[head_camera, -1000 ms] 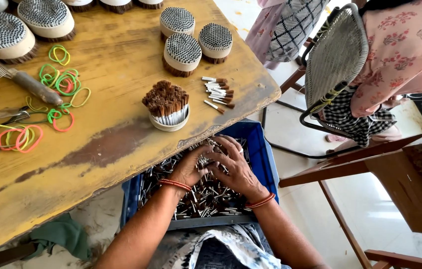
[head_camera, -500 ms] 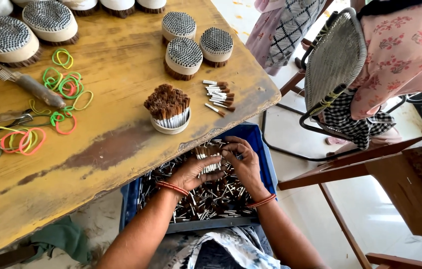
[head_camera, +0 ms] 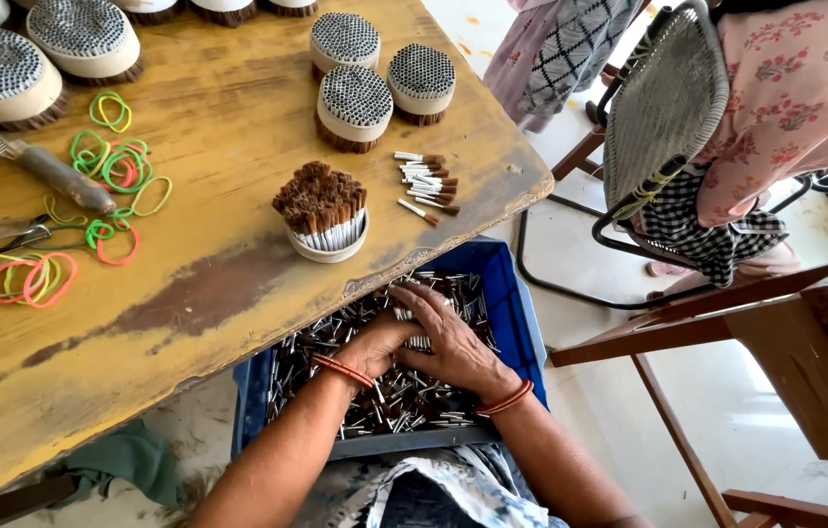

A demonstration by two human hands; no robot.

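Both my hands reach into a blue plastic crate [head_camera: 517, 303] on my lap, full of small metal-capped bristle tufts [head_camera: 404, 396]. My left hand [head_camera: 375, 344] lies palm down on the pile, fingers curled among the tufts. My right hand [head_camera: 448, 337] rests beside it, fingers spread over the tufts near the table edge. Whether either hand grips any tufts is hidden. On the wooden table [head_camera: 199, 284] just above stands a white cup [head_camera: 324, 210] packed with brown tufts, with a few loose tufts [head_camera: 424, 181] to its right.
Round bristle-filled brush heads [head_camera: 355, 103] stand at the table's far side and far left. Coloured rubber bands [head_camera: 111, 166] and a knife-like tool [head_camera: 38, 161] lie at left. Another person in floral clothing [head_camera: 785, 108] sits on a woven chair [head_camera: 663, 108] at right. A wooden frame [head_camera: 805, 342] is near right.
My hands have shifted within the crate, the right hand sliding down from the crate's far edge to lie flatter over the tufts beside the left.
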